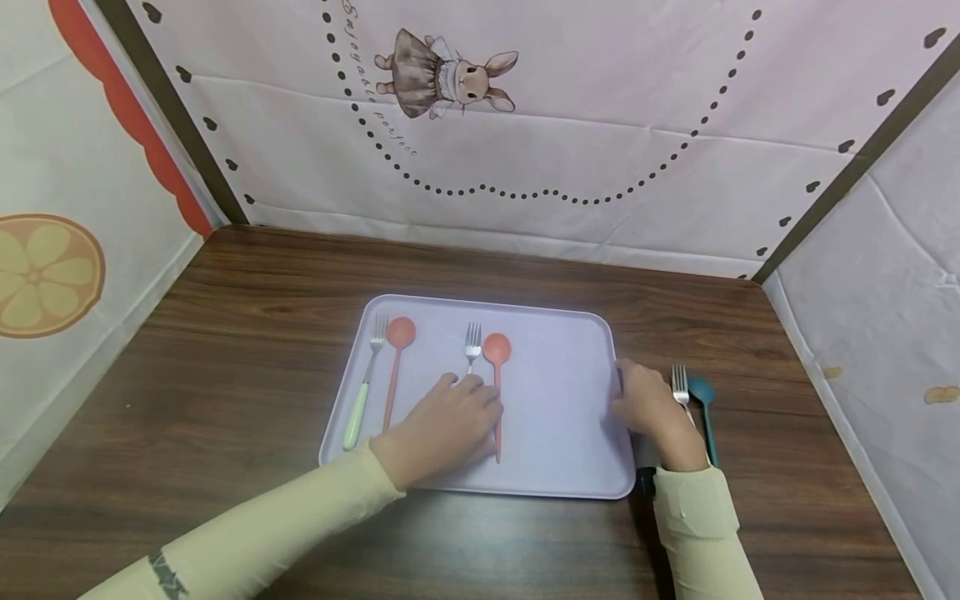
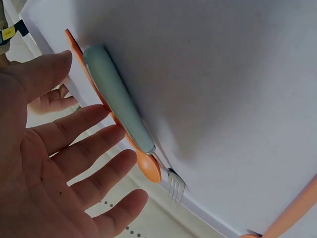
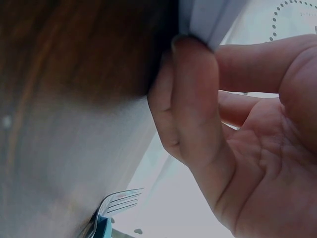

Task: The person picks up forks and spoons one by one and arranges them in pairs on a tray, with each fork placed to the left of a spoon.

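A pale lilac tray [image 1: 566,408] lies on the table, and my right hand [image 1: 652,408] grips its right rim, fingers curled under the edge [image 3: 208,20] in the right wrist view. Over the middle of the tray is my left hand [image 1: 446,429], its fingers loosely extended beside a coral spoon [image 1: 497,350] and a fork [image 1: 472,340]. From the left wrist, the fork's pale green handle [image 2: 116,94] lies alongside that spoon [image 2: 148,167], with my fingertips by the spoon; contact is unclear. Another green-handled fork [image 1: 358,412] and coral spoon [image 1: 401,337] lie on the tray's left side.
Right of the tray, a fork [image 1: 680,385] and a teal spoon [image 1: 703,396] lie on the wooden table [image 1: 247,375], partly behind my right forearm. A dark object [image 1: 647,475] shows by the tray's lower right corner. Printed cloth walls [image 1: 570,150] enclose the table's back and sides.
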A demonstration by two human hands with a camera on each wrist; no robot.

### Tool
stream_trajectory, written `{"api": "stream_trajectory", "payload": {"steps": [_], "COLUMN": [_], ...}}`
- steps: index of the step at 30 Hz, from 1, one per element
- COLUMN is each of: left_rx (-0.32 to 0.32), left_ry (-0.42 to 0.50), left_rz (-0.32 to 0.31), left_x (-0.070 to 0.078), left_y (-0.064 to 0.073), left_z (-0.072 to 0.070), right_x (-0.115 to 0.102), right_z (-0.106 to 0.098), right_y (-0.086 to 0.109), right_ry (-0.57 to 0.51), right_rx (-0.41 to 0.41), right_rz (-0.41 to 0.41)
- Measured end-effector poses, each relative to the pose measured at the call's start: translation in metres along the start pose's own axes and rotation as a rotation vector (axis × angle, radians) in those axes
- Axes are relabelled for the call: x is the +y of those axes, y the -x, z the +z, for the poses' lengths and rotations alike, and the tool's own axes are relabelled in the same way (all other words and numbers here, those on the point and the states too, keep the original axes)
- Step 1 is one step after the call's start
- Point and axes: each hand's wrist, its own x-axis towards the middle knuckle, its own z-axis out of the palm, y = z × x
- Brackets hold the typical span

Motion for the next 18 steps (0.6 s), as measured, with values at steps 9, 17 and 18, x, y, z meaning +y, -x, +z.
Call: {"api": "stream_trajectory", "payload": {"steps": [9, 17, 18], "left_rx": [0.005, -0.036, -0.05], "left_ry": [0.027, 0.039, 0.048], "left_rz": [-0.018, -0.038, -0.044], "left_x": [-0.0057, -0.0072, -0.0074], "left_y": [-0.0022, -0.004, -0.0042], "left_z": [0.0038, 0.0052, 0.0048], "right_x": [0.0002, -0.0001, -0.0001], "right_z": [-0.0002, -0.0005, -0.0006], "right_y": [0.0, 0.0001, 0.0001], "right_ry": [-0.001, 0.001, 0.003], "right_rx": [0.003, 0.006, 0.008], "right_rz": [0.001, -0.009, -0.011]}}
